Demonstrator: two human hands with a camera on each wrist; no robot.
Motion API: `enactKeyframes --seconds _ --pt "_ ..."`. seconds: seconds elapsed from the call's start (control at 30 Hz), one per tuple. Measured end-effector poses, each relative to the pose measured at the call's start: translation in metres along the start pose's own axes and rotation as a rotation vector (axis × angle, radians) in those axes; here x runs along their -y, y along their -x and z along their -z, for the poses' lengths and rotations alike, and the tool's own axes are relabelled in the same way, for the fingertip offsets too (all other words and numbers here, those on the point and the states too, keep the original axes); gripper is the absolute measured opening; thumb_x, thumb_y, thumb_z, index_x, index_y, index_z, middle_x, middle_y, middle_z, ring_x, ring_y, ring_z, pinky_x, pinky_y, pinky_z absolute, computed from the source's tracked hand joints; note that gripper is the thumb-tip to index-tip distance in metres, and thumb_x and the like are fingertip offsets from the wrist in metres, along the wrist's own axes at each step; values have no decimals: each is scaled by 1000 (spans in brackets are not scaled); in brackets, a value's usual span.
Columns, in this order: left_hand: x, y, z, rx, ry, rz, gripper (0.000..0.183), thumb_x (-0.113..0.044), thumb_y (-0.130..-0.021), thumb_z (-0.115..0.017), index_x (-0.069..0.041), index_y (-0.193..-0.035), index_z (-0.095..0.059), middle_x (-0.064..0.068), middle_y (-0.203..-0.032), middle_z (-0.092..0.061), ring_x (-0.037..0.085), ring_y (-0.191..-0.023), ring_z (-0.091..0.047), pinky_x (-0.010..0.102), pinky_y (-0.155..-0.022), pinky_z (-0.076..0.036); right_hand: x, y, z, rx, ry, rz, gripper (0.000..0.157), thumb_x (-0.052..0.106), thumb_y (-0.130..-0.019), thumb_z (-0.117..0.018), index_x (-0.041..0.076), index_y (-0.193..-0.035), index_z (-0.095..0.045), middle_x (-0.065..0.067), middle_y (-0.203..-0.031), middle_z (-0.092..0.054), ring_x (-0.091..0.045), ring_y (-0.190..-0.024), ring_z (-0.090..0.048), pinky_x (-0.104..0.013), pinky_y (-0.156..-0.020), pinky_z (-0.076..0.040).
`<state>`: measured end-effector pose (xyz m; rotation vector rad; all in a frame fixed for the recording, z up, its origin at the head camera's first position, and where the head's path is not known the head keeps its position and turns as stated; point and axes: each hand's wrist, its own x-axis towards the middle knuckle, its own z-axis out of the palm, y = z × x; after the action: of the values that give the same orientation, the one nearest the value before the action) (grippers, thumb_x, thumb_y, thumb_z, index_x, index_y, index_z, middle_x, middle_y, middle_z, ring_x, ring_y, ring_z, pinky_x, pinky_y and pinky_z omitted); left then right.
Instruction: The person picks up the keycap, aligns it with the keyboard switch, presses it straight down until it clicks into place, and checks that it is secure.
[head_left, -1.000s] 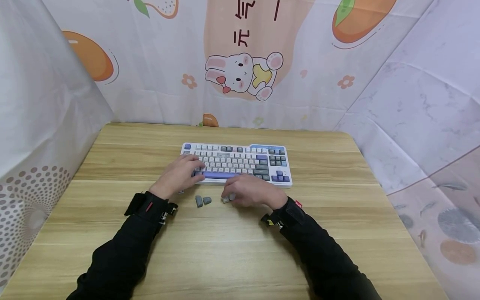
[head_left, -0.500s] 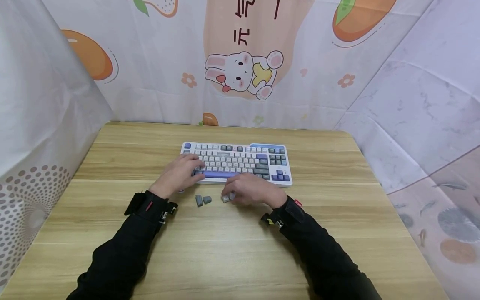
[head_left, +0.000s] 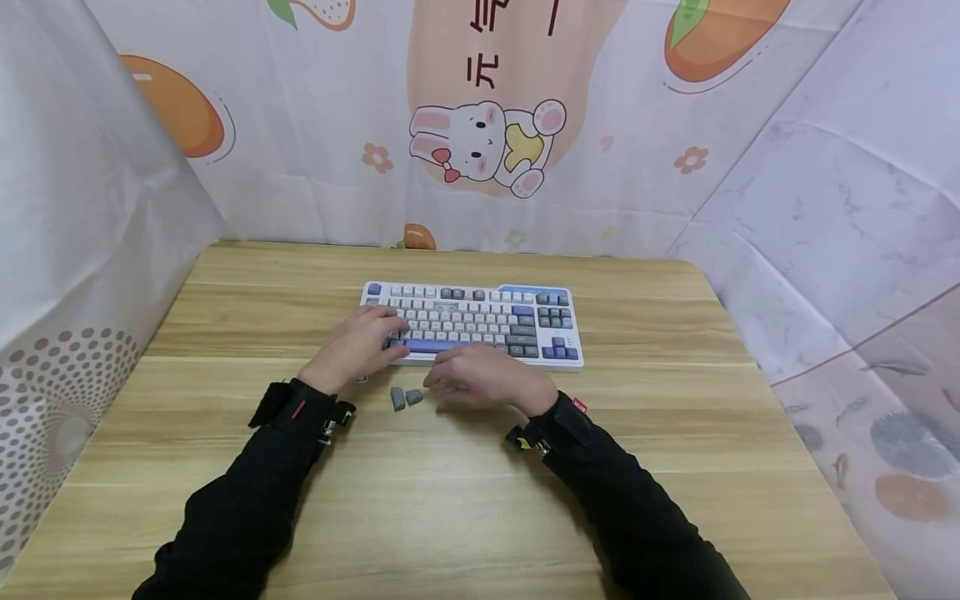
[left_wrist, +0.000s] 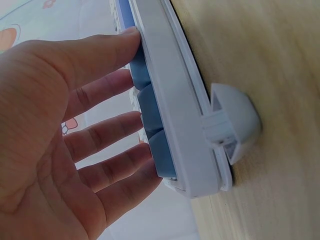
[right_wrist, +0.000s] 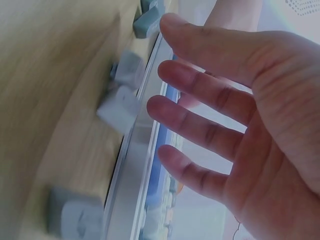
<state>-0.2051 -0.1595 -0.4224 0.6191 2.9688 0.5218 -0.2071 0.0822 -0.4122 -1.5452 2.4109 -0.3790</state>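
A white keyboard (head_left: pixel 487 362) with white, grey and blue keys lies on the table. My left hand (head_left: pixel 352 346) rests over its left end, fingertips touching keys; in the left wrist view the thumb lies on a dark key (left_wrist: pixel 141 70) in the bottom row. A loose white keycap (left_wrist: pixel 240 122) lies beside the frame there, its hollow side showing. My right hand (head_left: pixel 483 379) hovers at the keyboard's front edge, fingers spread and holding nothing. Beneath it are loose light keycaps (right_wrist: pixel 120 110), blurred in the right wrist view. Two loose grey keycaps (head_left: pixel 397 398) lie left of that hand.
The wood-grain table (head_left: pixel 420 500) stretches in front of and around the keyboard. Behind it hangs a printed curtain (head_left: pixel 315 192), with more sheets on both sides. Another loose keycap (right_wrist: pixel 80 220) is at the bottom of the right wrist view.
My right hand has shifted slightly left towards the grey keycaps and now covers the light keycaps that showed by its fingertips. The left hand keeps its place on the keyboard.
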Motion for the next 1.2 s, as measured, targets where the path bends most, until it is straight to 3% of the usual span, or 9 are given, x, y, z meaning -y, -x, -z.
enactKeyframes --seconds 0.17,0.43,0.77,1.2 --pt "0 0 0 1 -3 -1 39 -32 -97 -71 -9 -129 -69 17 -142 -56 36 -136 -45 53 -112 -36 7 -9 -1 3 10 2 31 30 -93 -77 16 -120 -75 3 -116 -72 -11 -108 -65 -26 -93 -50" --pt "2 1 0 -12 -3 -8 38 -29 -97 -71 -8 -128 -69 17 -141 -56 37 -135 -45 53 -111 -37 25 -28 -4 -28 95 -70 34 41 -94 -73 17 -117 -76 4 -112 -73 -11 -100 -68 -25 -85 -53" --pt "2 1 1 -14 15 -1 37 -28 -97 -72 -9 -128 -69 17 -140 -57 36 -135 -46 52 -111 -37 37 -42 -15 -30 120 -53 23 37 -92 -77 19 -107 -76 10 -93 -69 -4 -82 -61 -23 -72 -50" --pt "1 0 2 -17 21 -13 37 -29 -96 -73 -8 -126 -70 16 -139 -57 35 -134 -47 51 -110 -38 30 -38 -15 6 83 -77 28 22 -89 -81 19 -116 -76 8 -111 -72 -6 -99 -65 -21 -84 -51"
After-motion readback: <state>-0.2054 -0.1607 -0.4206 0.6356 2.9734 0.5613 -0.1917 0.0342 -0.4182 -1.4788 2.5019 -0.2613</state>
